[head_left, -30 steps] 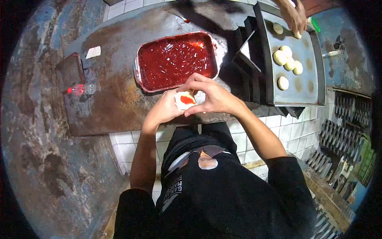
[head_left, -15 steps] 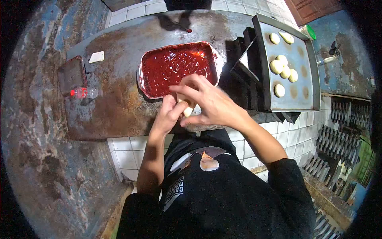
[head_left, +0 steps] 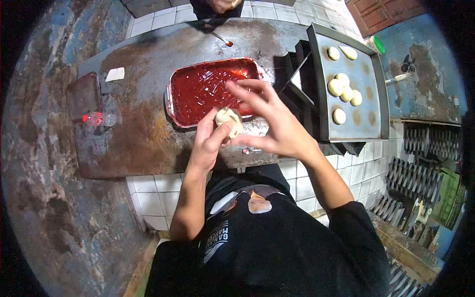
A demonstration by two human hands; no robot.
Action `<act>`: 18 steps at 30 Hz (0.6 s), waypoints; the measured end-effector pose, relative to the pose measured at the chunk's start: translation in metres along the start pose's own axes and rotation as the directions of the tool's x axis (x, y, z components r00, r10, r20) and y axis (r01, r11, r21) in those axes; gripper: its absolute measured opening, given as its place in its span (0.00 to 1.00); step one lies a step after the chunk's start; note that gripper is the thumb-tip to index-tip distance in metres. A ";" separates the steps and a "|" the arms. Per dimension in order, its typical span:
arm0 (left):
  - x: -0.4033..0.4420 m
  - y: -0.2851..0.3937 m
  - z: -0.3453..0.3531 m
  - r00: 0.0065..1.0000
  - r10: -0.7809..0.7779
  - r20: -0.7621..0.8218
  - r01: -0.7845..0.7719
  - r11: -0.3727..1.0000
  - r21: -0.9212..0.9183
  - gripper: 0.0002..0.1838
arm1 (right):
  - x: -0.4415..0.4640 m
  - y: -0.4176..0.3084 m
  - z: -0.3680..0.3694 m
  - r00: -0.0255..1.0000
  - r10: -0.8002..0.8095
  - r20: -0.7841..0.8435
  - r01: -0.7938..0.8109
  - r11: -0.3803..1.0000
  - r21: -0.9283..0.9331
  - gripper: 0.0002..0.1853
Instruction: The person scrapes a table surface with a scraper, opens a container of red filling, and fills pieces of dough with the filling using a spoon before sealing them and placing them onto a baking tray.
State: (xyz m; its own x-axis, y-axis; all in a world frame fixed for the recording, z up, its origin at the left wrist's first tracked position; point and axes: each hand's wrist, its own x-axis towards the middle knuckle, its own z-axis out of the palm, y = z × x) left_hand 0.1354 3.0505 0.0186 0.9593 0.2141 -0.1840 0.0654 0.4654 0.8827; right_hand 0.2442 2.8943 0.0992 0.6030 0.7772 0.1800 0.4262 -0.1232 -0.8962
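My left hand (head_left: 209,140) is closed around a pale piece of dough (head_left: 229,120), which shows folds on its upper face. Beside it, my right hand (head_left: 277,123) is spread wide, thumb and fingers apart, with nothing in it. Just beyond both hands lies a rectangular metal tray (head_left: 168,99) of glossy dark-red filling (head_left: 198,91), its near right corner partly covered by my right hand. A spoon (head_left: 245,151) rests near the table's front edge, partly hidden beneath my right hand.
To the right, a raised baking tray (head_left: 366,94) holds several dough balls (head_left: 336,88). On the table (head_left: 128,148) lie a red-capped bottle (head_left: 99,119), a white card (head_left: 115,74), a dark tray (head_left: 85,96) and another spoon (head_left: 228,44). Someone stands across the table (head_left: 213,9).
My right hand has moved off the dough and opened out to the right. The dough now shows in my left hand. At the far side, the other person's hand has come into view.
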 end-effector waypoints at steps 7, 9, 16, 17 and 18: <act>0.001 0.016 0.028 0.990 -0.142 -0.002 0.140 0.973 -0.184 0.20 | -0.011 0.022 -0.018 0.994 -0.101 0.027 0.104 0.986 -0.128 0.21; 0.004 0.022 0.048 0.997 -0.055 -0.053 0.043 0.976 -0.216 0.23 | -0.020 0.030 -0.020 0.997 0.017 -0.072 -0.013 0.998 0.067 0.18; 0.032 0.030 0.144 0.918 0.396 -0.014 -0.374 0.879 0.297 0.16 | -0.070 0.037 -0.050 0.934 0.324 0.153 -0.200 0.115 0.973 0.19; 0.034 0.033 0.167 0.916 0.399 0.029 -0.396 0.891 0.221 0.15 | -0.080 0.042 -0.053 0.958 0.282 0.051 -0.098 0.157 0.983 0.23; 0.037 0.034 0.191 0.912 0.405 0.073 -0.411 0.900 0.143 0.14 | -0.088 0.047 -0.057 0.970 0.236 -0.053 0.006 0.194 0.981 0.26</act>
State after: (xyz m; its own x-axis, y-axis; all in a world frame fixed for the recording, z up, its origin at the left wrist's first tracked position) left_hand 0.2253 2.9098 0.1246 0.9211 0.3205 0.2212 -0.2963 0.2084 0.9321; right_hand 0.2489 2.7849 0.0644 0.7210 0.6928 -0.0152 -0.5751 0.5860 -0.5709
